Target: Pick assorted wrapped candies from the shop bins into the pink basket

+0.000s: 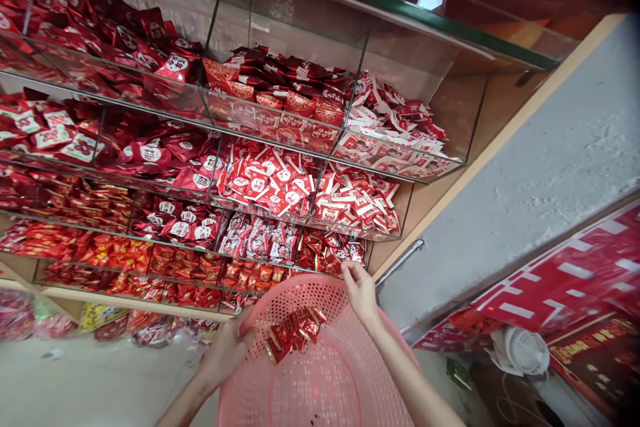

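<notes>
My left hand is closed on the left rim of a pink perforated plastic basket. Inside the basket, toward its far wall, lies a small heap of shiny red-and-gold wrapped candies. My right hand is over the basket's far right rim, its fingers bent together at the front of a low compartment of shiny red wrapped candies. What those fingers hold, if anything, is hidden. Beside that compartment is another with pink-and-white printed packets.
Tiered clear shelf bins full of red packets rise ahead, edged by a wooden side panel. A green-edged glass shelf juts out above. Bagged goods lie below at left. A grey wall and a white fan-like object are at right.
</notes>
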`<action>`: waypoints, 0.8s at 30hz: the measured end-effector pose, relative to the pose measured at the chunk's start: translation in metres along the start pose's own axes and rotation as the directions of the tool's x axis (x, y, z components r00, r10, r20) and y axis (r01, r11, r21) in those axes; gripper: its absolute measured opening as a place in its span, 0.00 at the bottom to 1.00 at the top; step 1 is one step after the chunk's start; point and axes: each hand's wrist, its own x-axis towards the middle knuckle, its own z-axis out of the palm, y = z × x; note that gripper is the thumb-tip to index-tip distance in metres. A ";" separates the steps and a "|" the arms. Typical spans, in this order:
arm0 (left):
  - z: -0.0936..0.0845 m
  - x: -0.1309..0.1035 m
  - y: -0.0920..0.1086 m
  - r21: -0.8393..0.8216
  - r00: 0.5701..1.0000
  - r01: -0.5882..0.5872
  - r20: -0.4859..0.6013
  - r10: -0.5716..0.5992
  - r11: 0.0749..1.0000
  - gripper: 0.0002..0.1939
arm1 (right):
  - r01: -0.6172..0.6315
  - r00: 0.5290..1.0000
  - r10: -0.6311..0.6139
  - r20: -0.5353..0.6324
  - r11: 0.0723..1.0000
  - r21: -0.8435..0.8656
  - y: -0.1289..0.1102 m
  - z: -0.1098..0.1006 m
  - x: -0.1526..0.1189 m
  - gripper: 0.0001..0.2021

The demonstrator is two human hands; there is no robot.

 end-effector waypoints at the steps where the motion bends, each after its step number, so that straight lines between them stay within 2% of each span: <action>1: 0.000 0.001 -0.001 0.010 1.000 0.001 0.007 -0.001 1.000 0.23 | -0.067 0.998 0.067 0.008 0.995 0.079 0.001 0.001 -0.003 0.13; 3: -0.002 0.003 -0.001 0.015 1.000 0.006 0.019 -0.006 1.000 0.23 | -0.190 0.982 0.182 0.059 0.961 0.199 0.004 0.001 -0.009 0.14; 5: -0.004 0.005 0.001 -0.015 0.999 0.017 0.049 -0.017 1.000 0.22 | -0.271 0.961 0.246 0.128 0.931 0.244 0.006 -0.001 -0.015 0.15; 9: -0.015 0.013 0.006 -0.135 0.987 0.024 0.159 -0.002 0.991 0.22 | -0.320 0.925 0.248 0.286 0.916 0.242 0.005 -0.010 -0.026 0.15; 12: -0.022 0.020 0.004 -0.210 0.969 0.057 0.247 -0.003 0.976 0.22 | -0.369 0.865 0.248 0.437 0.904 0.218 -0.003 -0.020 -0.033 0.15; 15: -0.022 0.027 0.002 -0.276 0.950 0.103 0.312 -0.012 0.956 0.24 | -0.336 0.792 0.203 0.577 0.933 0.133 -0.014 -0.028 -0.037 0.12; 18: -0.019 0.033 0.008 -0.290 0.943 0.113 0.332 -0.011 0.950 0.26 | -0.270 0.722 0.159 0.673 0.961 0.062 -0.022 -0.033 -0.042 0.08; 21: -0.024 0.041 0.021 -0.275 0.931 0.079 0.365 0.028 0.958 0.27 | -0.273 0.694 0.188 0.695 0.962 0.011 -0.022 -0.032 -0.049 0.08; 24: -0.037 0.049 0.027 -0.216 0.930 0.044 0.366 0.039 0.975 0.27 | -0.320 0.673 0.219 0.707 0.947 0.011 -0.017 -0.023 -0.060 0.10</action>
